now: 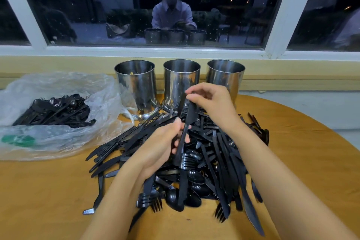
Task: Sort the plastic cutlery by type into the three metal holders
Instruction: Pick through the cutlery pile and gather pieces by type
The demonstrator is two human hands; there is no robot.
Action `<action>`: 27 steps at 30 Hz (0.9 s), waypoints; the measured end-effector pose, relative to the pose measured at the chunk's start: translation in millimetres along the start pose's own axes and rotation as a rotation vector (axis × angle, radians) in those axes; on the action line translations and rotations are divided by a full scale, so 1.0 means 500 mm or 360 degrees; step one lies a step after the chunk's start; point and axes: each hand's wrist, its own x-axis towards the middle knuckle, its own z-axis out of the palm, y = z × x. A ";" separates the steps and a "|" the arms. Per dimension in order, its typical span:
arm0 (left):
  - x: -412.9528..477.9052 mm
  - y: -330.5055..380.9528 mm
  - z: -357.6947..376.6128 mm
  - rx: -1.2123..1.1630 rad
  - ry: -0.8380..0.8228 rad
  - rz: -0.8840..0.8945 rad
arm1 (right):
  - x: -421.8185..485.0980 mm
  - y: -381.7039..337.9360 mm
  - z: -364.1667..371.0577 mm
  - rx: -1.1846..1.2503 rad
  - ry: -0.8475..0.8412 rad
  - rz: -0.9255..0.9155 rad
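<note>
Although the grip is in plain view, I cannot tell whether it holds one black utensil (190, 115) or two thin pieces pressed together, since motion blur and the dark pile (214, 154) behind it merge their outlines. My left hand (161, 142) has its fingers (177, 144) curled round the lower shaft, while my right hand (212, 103) pinches the upper tip between thumb and forefinger. The utensil is raised above the middle of the pile. Its long axis runs almost straight away from me and leans slightly right, and its broad, knife-like end points up towards the middle holder (181, 78). The left holder (136, 87) stands fully visible at the far side of the bench (48, 191). The base of the middle one is masked by the utensil and the heap, and the right holder (226, 76) is partly covered by my right hand. The insides of the holders are largely out of sight. At left a clear bag (64, 84) of more black cutlery is cut off by the frame edge, and both forearms are cut off by the lower edge. The dark window (78, 6) returns only a dim reflection.
</note>
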 end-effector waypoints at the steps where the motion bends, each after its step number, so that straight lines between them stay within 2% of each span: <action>1: -0.001 -0.003 0.002 0.0081 -0.0053 0.0014 | 0.004 0.002 0.006 0.0014 0.0020 0.0008; 3: -0.001 -0.008 0.001 0.0155 -0.0088 0.0049 | 0.009 0.010 0.017 0.0060 0.0060 0.0038; 6: 0.001 -0.018 -0.005 -0.0002 -0.0055 0.0082 | 0.006 0.026 0.028 0.0080 0.0063 0.0192; 8: 0.000 -0.019 -0.009 -0.0025 -0.0104 0.0089 | 0.000 0.027 0.031 0.0178 -0.0171 0.0348; 10: -0.002 -0.020 -0.012 -0.0015 -0.0214 0.0087 | -0.005 0.028 0.035 0.0322 -0.0354 0.0372; 14: -0.010 -0.013 -0.011 -0.0259 -0.0385 -0.0010 | 0.001 0.022 0.050 0.0303 -0.0290 0.0228; 17: -0.009 -0.014 -0.019 -0.0346 -0.0271 -0.0022 | 0.007 0.031 0.058 0.0307 -0.0195 0.0287; 19: -0.003 -0.017 -0.033 -0.0308 -0.0073 0.0035 | 0.005 0.055 0.051 0.0113 -0.0054 0.0353; 21: 0.001 -0.022 -0.047 -0.0289 0.0110 0.0079 | -0.005 0.092 0.041 -0.0324 -0.0041 0.0348; 27: 0.007 -0.034 -0.066 -0.0436 0.0376 0.0137 | -0.038 0.153 0.045 -0.1063 -0.0430 0.0341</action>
